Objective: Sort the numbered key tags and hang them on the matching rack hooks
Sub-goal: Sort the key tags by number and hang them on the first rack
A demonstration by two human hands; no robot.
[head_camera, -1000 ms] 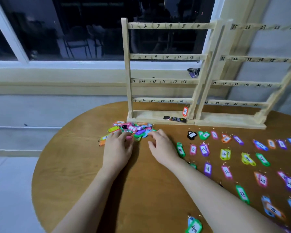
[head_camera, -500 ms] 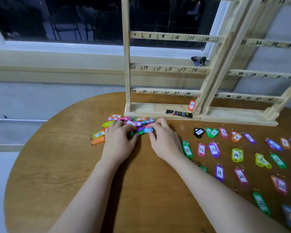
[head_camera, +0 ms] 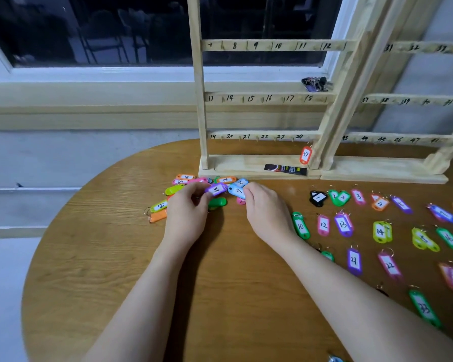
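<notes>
On the round table point(head_camera: 115, 270), a purple tag point(head_camera: 216, 189) is being pinched by the left hand point(head_camera: 187, 212) above the unsorted pile point(head_camera: 178, 190) — a blue tag point(head_camera: 236, 191) is being gripped by the right hand point(head_camera: 266, 210). Sorted tags point(head_camera: 343, 224) are lying rightward, before the wooden rack point(head_camera: 259, 97).

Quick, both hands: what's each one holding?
Left hand: pinching the purple tag marked 31.
Right hand: pinching the blue tag.
</notes>
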